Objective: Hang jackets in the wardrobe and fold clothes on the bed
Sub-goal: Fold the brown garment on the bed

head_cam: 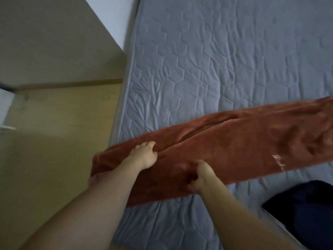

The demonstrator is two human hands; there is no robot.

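While laid long and flat across the near part of the grey quilted mattress (216, 60), the rust-orange fleece trousers (234, 141) are gripped at their left end: fabric is bunched in the curled right hand (201, 175) and pinched by the left hand (146, 156).

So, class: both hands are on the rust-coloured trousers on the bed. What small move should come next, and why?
Probably lift the near end and fold it across toward the far end. The rust-coloured trousers lie stretched full length on the grey quilted mattress, and the left hand and right hand both hold that end.
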